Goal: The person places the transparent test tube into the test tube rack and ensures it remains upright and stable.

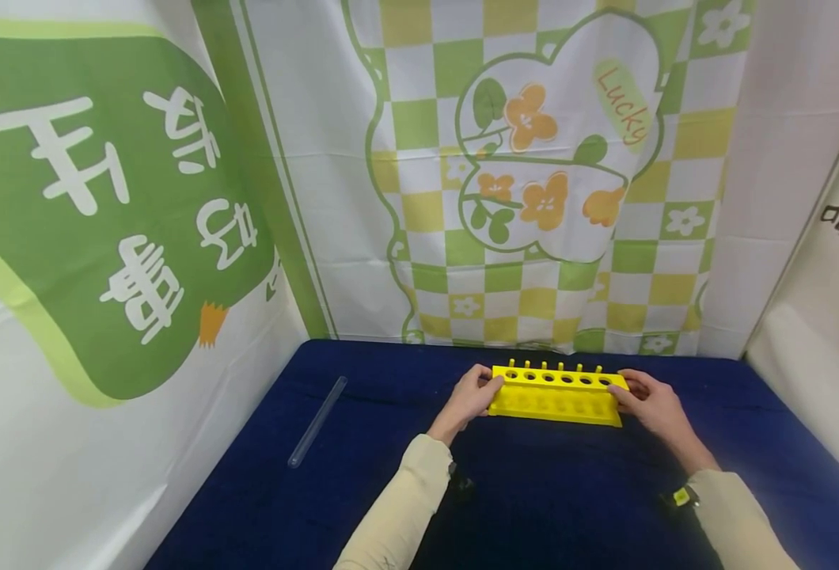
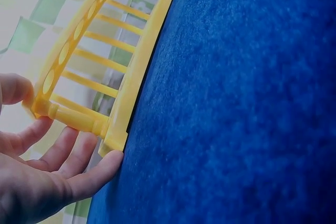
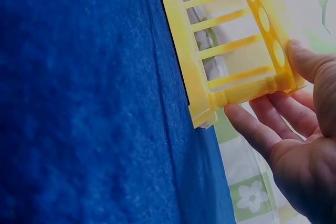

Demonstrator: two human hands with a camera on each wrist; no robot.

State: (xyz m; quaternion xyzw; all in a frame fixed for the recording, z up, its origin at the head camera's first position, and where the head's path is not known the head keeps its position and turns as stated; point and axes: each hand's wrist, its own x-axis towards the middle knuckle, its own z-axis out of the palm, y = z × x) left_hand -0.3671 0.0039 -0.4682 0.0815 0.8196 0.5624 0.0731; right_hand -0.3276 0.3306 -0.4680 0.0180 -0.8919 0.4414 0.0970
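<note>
A yellow test tube rack (image 1: 555,408), upright with a row of round holes along its top and short pegs behind, is between both hands on the dark blue cloth. My left hand (image 1: 465,400) grips its left end; in the left wrist view the thumb and fingers surround the end post and one fingertip meets the base of the rack (image 2: 122,103). At the other end my right hand (image 1: 653,405) holds the rack, thumb on the top bar and fingers under the end post (image 3: 245,91) in the right wrist view. No tubes stand in the holes.
A clear test tube (image 1: 317,421) lies on the blue cloth (image 1: 248,507) left of the rack. Behind the table hangs a checkered curtain (image 1: 419,214), with a white and green printed curtain (image 1: 134,443) on the left side.
</note>
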